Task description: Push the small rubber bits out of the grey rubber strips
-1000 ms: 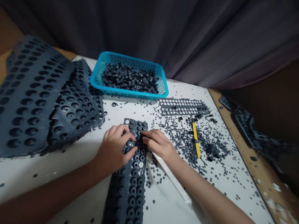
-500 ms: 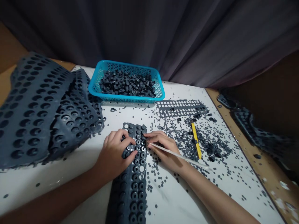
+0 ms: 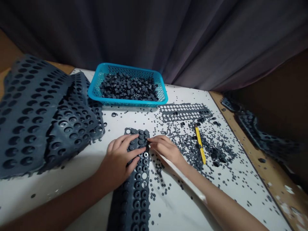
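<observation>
A long dark rubber strip [image 3: 132,202] with rows of round moulded pieces lies on the white tabletop in front of me. My left hand [image 3: 120,157] rests across its upper part, fingers spread and pressing on it. My right hand [image 3: 167,150] is at the strip's right edge, closed on a thin white stick [image 3: 180,173] that slants back along my forearm. The stick's tip is hidden by my fingers near the round pieces. A few holes in the strip show white table through them.
A blue basket [image 3: 127,102] of small black rubber pieces stands behind. Big perforated rubber sheets [image 3: 29,112] are heaped left. To the right lie a punched-out strip [image 3: 185,112], a yellow cutter knife [image 3: 200,144] and many tiny black discs [image 3: 178,141].
The stick's rear end has swung down toward me, and it now shows its broader side. My left fingers have stretched farther right across the strip. The whole view has shifted slightly.
</observation>
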Motion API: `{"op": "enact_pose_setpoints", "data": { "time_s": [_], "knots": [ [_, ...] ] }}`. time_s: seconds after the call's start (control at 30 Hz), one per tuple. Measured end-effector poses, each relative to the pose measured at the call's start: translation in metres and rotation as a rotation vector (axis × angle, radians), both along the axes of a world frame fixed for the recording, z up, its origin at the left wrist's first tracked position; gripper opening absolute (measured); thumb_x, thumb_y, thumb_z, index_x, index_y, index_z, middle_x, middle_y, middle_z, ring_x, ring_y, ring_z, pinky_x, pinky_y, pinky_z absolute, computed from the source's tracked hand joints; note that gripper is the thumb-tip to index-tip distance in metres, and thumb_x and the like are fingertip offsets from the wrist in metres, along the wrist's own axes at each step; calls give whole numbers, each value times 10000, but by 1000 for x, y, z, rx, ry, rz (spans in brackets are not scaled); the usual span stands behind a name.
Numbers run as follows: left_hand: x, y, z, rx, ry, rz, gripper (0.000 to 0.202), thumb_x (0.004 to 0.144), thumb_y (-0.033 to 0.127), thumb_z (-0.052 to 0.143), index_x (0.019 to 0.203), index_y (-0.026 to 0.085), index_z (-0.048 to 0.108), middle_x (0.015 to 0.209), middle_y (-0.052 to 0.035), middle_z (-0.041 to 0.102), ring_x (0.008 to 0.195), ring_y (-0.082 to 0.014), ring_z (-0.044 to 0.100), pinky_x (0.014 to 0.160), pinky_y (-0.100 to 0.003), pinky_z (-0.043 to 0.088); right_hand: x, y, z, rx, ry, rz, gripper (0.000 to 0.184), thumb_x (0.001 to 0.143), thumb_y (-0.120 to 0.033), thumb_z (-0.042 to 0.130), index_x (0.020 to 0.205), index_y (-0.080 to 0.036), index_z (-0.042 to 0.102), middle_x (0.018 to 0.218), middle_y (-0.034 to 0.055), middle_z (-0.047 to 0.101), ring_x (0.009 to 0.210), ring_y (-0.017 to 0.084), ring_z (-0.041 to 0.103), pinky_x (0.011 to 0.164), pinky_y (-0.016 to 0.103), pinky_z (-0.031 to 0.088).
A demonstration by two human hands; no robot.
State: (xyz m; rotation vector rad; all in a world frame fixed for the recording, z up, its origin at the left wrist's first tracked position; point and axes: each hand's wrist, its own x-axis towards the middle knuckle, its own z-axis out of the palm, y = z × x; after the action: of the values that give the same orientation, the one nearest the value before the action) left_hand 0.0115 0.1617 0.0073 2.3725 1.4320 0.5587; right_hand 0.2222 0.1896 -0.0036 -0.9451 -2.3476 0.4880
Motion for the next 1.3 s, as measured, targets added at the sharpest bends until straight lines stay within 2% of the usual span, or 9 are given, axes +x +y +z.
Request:
{"op": "enact_pose_setpoints", "data": {
  "time_s": [0.13,0.27,0.4,0.5,0.7,0.9,1.0,1.17,1.3],
  "knots": [
    [-1,1,0,-9,0,-2,349,817,151,534,1090,338,647,1330,-37,485,1189,-295,417,926,-497,383,4,4,0,29,-21,-73,147,909,-198,471,925,-201,617,1098,101,650,1002,226,571,799,395,530],
    [-1,1,0,-12,-4,-10,357,816,140,530,1092,336,646,1337,-36,477,1201,-291,406,928,-498,382,5,9,10,-42,99,-193,122,899,-192,493,896,-205,614,1013,93,673,976,213,604,783,386,535],
    [-1,1,-2,-2,-30,-2,355,807,141,543,1089,329,649,1330,-38,478,1195,-293,405,934,-497,380,-5,6,20,-234,212,-157,90,885,-227,535,886,-202,621,1016,89,677,1002,201,611,836,365,516],
    [-1,1,-4,6,-53,4,321,804,156,557,1063,315,660,1324,-38,481,1182,-296,412,931,-496,386,-14,3,20,-304,235,-103,76,869,-257,567,869,-210,626,1036,83,680,1041,205,588,866,376,501],
    [-1,0,-4,4,-56,4,279,802,161,562,1018,299,674,1329,-39,476,1183,-300,408,933,-502,386,-16,4,9,-240,197,-48,58,865,-240,575,867,-209,624,1016,76,694,1048,210,569,858,389,511],
    [-1,0,-8,10,-67,7,280,804,165,566,1022,307,668,1329,-32,471,1189,-298,397,951,-508,367,-12,7,0,78,-5,63,128,903,-195,500,912,-202,628,1089,80,672,1038,208,571,862,383,514],
    [-2,-1,-9,9,-67,6,298,809,169,561,1047,317,661,1329,-32,470,1190,-297,397,950,-506,366,-10,10,-2,150,-79,66,156,909,-171,477,946,-186,627,1119,97,653,1052,216,558,864,387,515],
    [-2,0,-9,27,-72,6,340,796,144,556,1062,330,657,1335,-25,464,1191,-292,401,942,-496,374,-5,17,3,76,23,-32,133,900,-179,493,952,-197,614,1092,98,658,1059,225,562,850,412,523],
    [-1,0,-9,38,-62,-2,357,802,128,538,1077,325,651,1331,-32,468,1188,-288,406,931,-500,383,-2,16,12,-124,205,-161,84,879,-178,531,901,-207,606,1041,88,671,1035,213,588,842,394,522]
  ]
}}
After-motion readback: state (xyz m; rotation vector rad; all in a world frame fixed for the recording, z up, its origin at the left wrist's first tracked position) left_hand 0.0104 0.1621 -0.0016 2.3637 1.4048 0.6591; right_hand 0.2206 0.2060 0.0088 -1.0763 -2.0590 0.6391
